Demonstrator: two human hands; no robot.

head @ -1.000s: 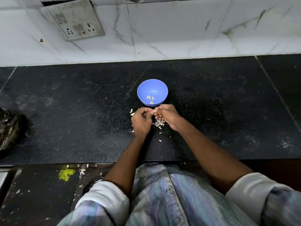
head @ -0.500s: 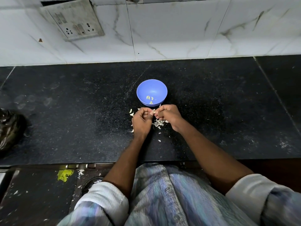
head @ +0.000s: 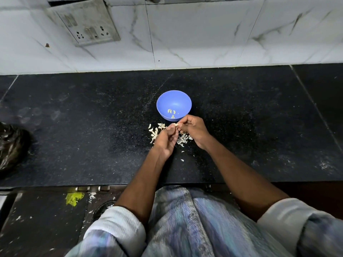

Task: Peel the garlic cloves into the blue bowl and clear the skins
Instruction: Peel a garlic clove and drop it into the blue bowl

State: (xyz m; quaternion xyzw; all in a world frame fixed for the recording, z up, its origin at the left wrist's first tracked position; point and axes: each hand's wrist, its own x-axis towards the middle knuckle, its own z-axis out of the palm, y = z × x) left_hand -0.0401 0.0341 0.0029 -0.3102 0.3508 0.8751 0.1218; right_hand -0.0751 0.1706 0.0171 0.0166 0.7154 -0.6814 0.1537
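Hands (head: 181,133) just below blue bowl (head: 174,104)

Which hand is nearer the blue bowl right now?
The right hand: its fingertips are just at the near rim of the blue bowl, pinching a garlic clove. The left hand is lower, farther toward the person, over the skins.

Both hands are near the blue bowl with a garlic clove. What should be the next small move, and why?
Probably finish stripping the garlic clove pinched by the right hand beside the left hand, then drop it into the blue bowl: skin seems still attached, and the bowl sits just beyond.
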